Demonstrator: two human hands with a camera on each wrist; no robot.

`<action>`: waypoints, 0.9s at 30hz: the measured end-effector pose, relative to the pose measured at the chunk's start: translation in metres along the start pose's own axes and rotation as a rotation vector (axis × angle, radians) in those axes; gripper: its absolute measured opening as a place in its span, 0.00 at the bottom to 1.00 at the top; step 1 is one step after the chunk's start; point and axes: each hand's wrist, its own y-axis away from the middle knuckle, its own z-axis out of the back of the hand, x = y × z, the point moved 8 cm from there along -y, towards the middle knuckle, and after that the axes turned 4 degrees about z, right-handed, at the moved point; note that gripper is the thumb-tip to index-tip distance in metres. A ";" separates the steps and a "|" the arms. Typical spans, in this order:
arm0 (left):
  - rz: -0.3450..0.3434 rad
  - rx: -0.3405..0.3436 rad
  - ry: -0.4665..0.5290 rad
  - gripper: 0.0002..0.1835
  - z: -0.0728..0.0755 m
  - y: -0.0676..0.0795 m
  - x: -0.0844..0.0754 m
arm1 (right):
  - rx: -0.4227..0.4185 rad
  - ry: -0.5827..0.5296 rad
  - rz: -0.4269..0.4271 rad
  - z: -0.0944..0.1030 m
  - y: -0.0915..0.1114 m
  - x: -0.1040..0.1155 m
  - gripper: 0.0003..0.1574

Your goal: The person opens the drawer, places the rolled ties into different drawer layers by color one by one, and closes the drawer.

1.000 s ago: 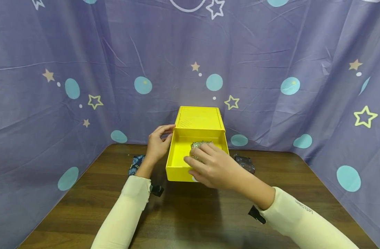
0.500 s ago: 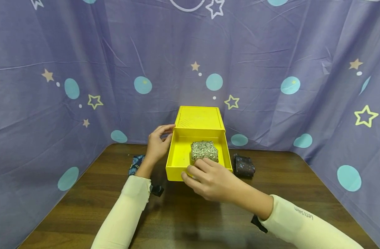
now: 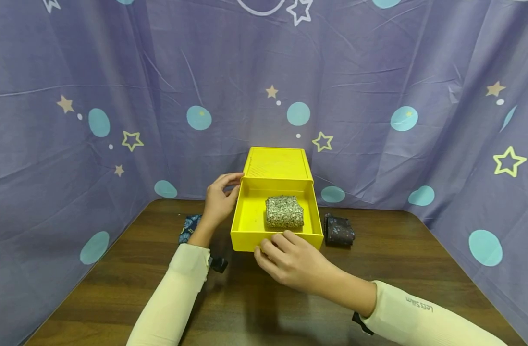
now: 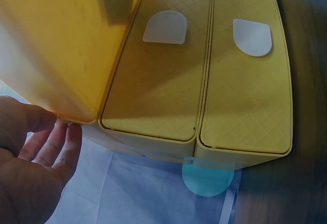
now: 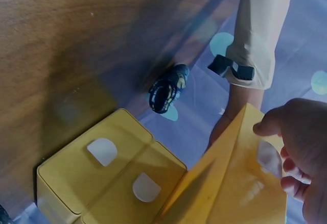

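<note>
A yellow drawer unit (image 3: 277, 163) stands at the middle back, its top drawer (image 3: 248, 206) pulled out. Inside that drawer lies a folded green-and-white patterned cloth (image 3: 284, 212). My left hand (image 3: 219, 199) rests its fingertips against the unit's left side, by the corner where the drawer comes out; the left wrist view has thumb and fingers at that edge. My right hand (image 3: 291, 262) is at the drawer's front, fingers bent loosely at the front wall near the rim. In the right wrist view the thumb touches that wall, beside the white handle (image 5: 269, 158).
Two lower drawers (image 4: 153, 81) are closed, each with a white handle. A dark blue patterned cloth (image 3: 189, 228) lies left of the unit, a folded black patterned cloth (image 3: 339, 230) on its right. The brown wooden table (image 3: 264, 312) ends at a purple curtain (image 3: 229, 72).
My right hand has come out of the drawer, leaving the folded green-and-white cloth inside, and moved down towards me to the drawer's front. My left hand has stayed at the unit's side.
</note>
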 end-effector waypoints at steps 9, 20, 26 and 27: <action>-0.007 0.000 -0.001 0.16 0.001 0.000 -0.001 | -0.001 0.032 -0.040 -0.002 0.004 0.000 0.18; 0.001 -0.009 0.003 0.16 0.000 0.000 0.000 | -0.014 0.047 -0.049 -0.003 0.008 0.001 0.20; 0.001 -0.001 0.016 0.16 0.000 0.001 -0.001 | -0.015 0.044 -0.050 -0.002 0.007 -0.002 0.18; 0.001 -0.001 0.016 0.16 0.000 0.001 -0.001 | -0.013 0.042 -0.051 -0.002 0.007 -0.003 0.18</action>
